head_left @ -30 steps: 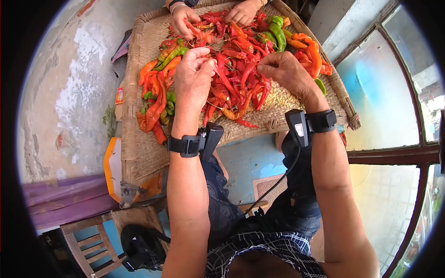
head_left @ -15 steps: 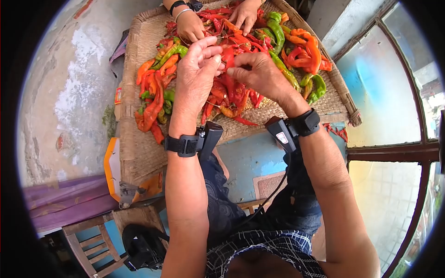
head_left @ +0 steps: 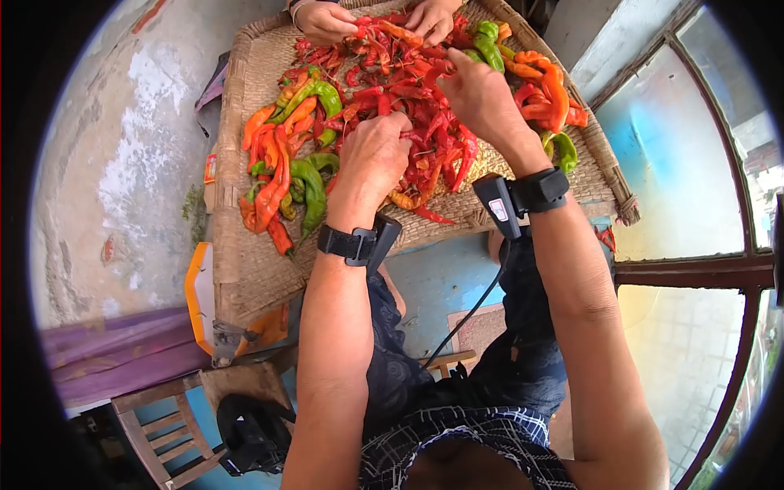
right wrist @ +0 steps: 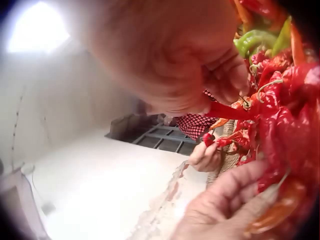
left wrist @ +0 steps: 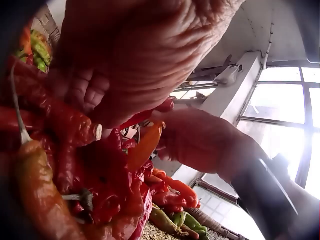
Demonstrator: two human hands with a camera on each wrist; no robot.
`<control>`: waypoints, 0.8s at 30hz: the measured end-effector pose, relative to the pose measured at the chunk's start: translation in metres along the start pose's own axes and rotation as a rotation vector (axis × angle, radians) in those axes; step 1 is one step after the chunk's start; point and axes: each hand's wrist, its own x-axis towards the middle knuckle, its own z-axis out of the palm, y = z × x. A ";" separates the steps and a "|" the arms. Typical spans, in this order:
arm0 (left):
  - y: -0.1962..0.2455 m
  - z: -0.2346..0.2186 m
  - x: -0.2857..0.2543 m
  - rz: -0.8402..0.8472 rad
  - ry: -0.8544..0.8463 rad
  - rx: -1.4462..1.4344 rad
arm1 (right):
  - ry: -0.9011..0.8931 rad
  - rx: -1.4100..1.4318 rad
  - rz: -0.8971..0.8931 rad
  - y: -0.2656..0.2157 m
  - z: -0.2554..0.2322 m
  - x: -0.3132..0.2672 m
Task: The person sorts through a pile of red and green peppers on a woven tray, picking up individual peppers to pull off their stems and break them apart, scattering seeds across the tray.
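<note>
A heap of red chili peppers (head_left: pixel 433 143) lies on a woven tray (head_left: pixel 265 286). My left hand (head_left: pixel 376 159) is low over the near left of the heap, back upward. In the right wrist view, the left hand's (right wrist: pixel 225 202) thumb and fingers pinch a wrinkled red chili pepper (right wrist: pixel 272 172), an orange pepper (right wrist: pixel 280 207) beside the thumb. Farther right and forward, my right hand (head_left: pixel 483 98) reaches over the heap. Its curled fingers grip a smooth red chili pepper (right wrist: pixel 227 111), as the right wrist view shows.
Opposite, another person's hands (head_left: pixel 325 22) handle peppers at the far edge. Orange and red peppers (head_left: pixel 273 184) with green peppers (head_left: pixel 309 196) lie along the left side; more orange peppers (head_left: pixel 555 98) are at the right. Loose pale seeds (head_left: pixel 494 167) cover the weave. A window (head_left: pixel 678 155) stands right.
My left hand has turned over and come down to the near heap, uncovering green peppers at the left. My right hand, beside it half a second ago, has moved away forward and right.
</note>
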 end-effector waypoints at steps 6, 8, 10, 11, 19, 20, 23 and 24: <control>-0.003 -0.003 0.004 0.048 0.179 -0.109 | -0.192 0.169 -0.140 -0.016 -0.014 -0.020; -0.003 -0.003 0.004 0.071 0.262 -0.215 | -0.133 0.192 -0.175 -0.013 -0.010 -0.026; -0.001 -0.003 0.005 0.065 0.282 -0.260 | -0.073 0.212 -0.210 -0.016 -0.016 -0.029; 0.000 -0.003 0.005 0.057 0.301 -0.303 | -0.171 0.214 -0.170 -0.015 -0.022 -0.030; -0.012 0.006 0.007 -0.006 0.154 -0.300 | -0.317 0.198 -0.105 -0.015 -0.006 -0.031; -0.016 0.008 0.007 -0.046 0.139 -0.273 | -0.284 0.170 -0.097 -0.016 -0.001 -0.033; -0.014 0.007 0.008 -0.125 0.068 -0.322 | -0.236 0.103 -0.084 -0.016 0.007 -0.035; -0.014 0.008 0.010 -0.125 0.068 -0.319 | -0.224 0.061 -0.076 -0.018 0.008 -0.035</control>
